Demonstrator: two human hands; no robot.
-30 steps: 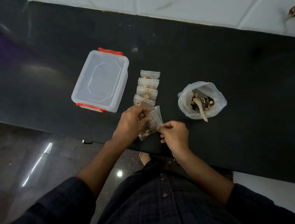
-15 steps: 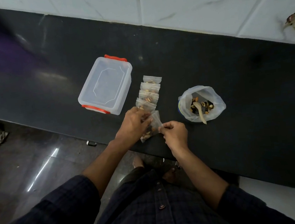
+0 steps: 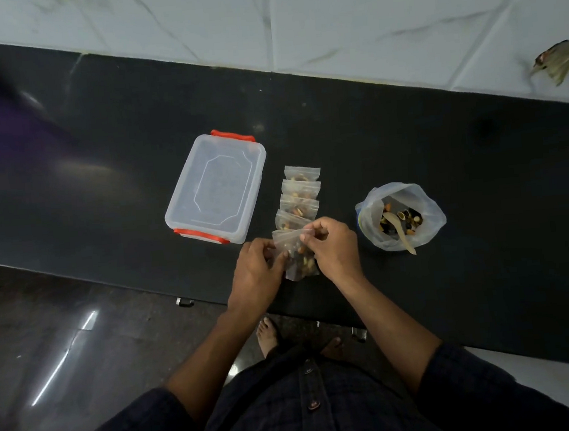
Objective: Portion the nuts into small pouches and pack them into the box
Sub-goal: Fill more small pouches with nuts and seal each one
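Fingers [image 3: 307,235] of right hand [image 3: 335,249] pinch the top edge of a nut-filled pouch [image 3: 297,255]; left hand [image 3: 257,269] pinches its left side. Pouch sits on the dark surface [image 3: 406,129] near the front edge. Closed box [image 3: 217,190] at 10 o'clock from it, four filled pouches [image 3: 300,196] at 12, open nut bag [image 3: 401,216] at 3.

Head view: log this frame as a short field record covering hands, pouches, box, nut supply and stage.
left hand: pinches left edge of the held clear zip pouch of nuts
right hand: pinches its top strip
filled pouches: four in an overlapping row on the black counter
clear plastic box with orange clips: lid on, left of the row
nut supply: clear bag of mixed nuts, pale spoon inside
stage: nothing boxed yet
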